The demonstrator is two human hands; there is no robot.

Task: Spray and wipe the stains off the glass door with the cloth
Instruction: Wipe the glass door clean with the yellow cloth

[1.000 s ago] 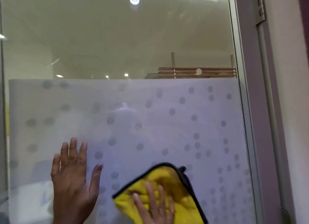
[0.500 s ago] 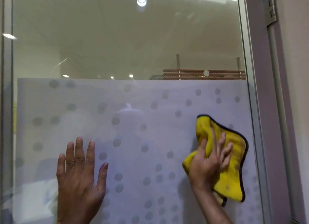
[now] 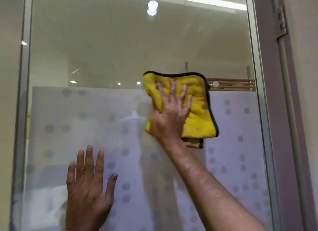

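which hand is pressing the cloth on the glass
The right hand, fingers spread over the yellow cloth; the left hand lies bare on the glass door lower down.

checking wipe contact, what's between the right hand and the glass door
The yellow cloth, which the right hand presses with spread fingers against the glass door; the head view shows it.

Ceiling strip light (image 3: 206, 2) glows overhead — wooden slats (image 3: 232, 85) behind, hinge (image 3: 282, 22) at right
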